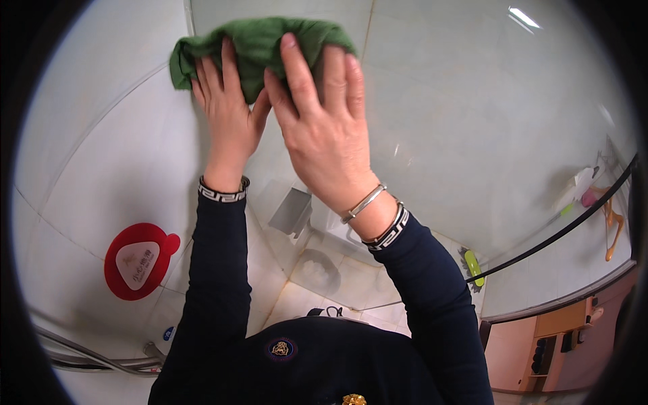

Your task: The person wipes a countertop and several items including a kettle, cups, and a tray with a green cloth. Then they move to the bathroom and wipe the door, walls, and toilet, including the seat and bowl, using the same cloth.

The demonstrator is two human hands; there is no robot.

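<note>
A bunched green cloth [260, 50] lies against the pale, smooth wall surface [459, 128] at the upper left of the head view. My left hand [229, 121] presses on the cloth's left part with its fingers stretched upward. Beside it, my right hand [324, 125] holds the right part of the cloth to the surface, fingers long and slightly apart. The thumbs almost meet below the cloth. Both arms are raised in dark sleeves with patterned cuffs, and a silver bangle [364, 202] circles my right wrist.
Left, a red-rimmed sign [113, 266] is on the white wall, above metal pipes [94, 356]. A grey box [290, 210] is below my hands. Right are a green object [474, 267], a curved dark bar [560, 233] and an orange hanger [613, 226].
</note>
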